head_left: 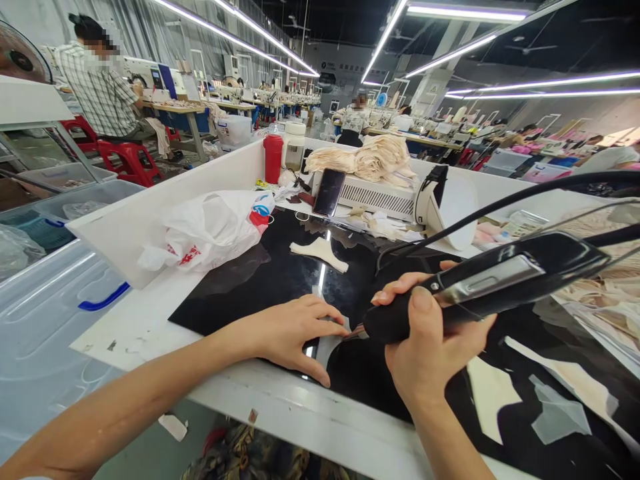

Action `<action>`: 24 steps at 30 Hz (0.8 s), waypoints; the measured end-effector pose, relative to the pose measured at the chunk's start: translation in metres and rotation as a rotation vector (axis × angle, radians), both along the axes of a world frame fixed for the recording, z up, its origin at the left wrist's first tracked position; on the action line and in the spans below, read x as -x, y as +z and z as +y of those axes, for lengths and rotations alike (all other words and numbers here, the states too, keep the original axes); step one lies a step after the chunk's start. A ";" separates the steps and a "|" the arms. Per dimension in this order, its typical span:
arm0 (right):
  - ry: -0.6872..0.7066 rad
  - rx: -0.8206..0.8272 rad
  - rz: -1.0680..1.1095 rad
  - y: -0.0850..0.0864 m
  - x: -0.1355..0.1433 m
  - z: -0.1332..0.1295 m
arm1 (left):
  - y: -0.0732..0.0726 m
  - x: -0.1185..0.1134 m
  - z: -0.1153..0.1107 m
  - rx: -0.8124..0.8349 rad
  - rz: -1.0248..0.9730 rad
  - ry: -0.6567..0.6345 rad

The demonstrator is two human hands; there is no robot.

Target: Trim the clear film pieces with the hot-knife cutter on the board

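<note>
On the black work surface (235, 293), my left hand (293, 330) lies with its fingers spread, fingertips resting on a pale translucent curved piece (327, 347). My right hand (430, 353) is wrapped round a black corded hand tool (480, 283) with a silver lever-like strip along its body. The tool's small metal tip (357, 333) points left and meets the edge of the translucent piece, near my left fingers. A cream shaped cutout (321, 252) lies farther back. To the right are another cream cutout (490, 397) and a sheer whitish piece (560, 408).
A white plastic bag (205, 223) sits at the back left. Behind stand a red bottle (273, 159), a phone (329, 192) and a vented white box (380, 197) bearing stacked cream fabric (375, 157). The tool's black cable (480, 217) arcs rightward. A person (97, 80) sits far left.
</note>
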State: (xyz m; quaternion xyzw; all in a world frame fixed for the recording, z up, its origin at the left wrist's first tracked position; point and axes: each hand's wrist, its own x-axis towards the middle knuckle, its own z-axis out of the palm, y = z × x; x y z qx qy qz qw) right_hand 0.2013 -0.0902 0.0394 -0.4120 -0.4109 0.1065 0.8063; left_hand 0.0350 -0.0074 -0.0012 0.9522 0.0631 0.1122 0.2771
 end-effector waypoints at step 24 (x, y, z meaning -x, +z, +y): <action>0.161 -0.012 0.102 0.006 0.020 -0.019 | 0.002 -0.003 -0.001 -0.033 -0.011 -0.004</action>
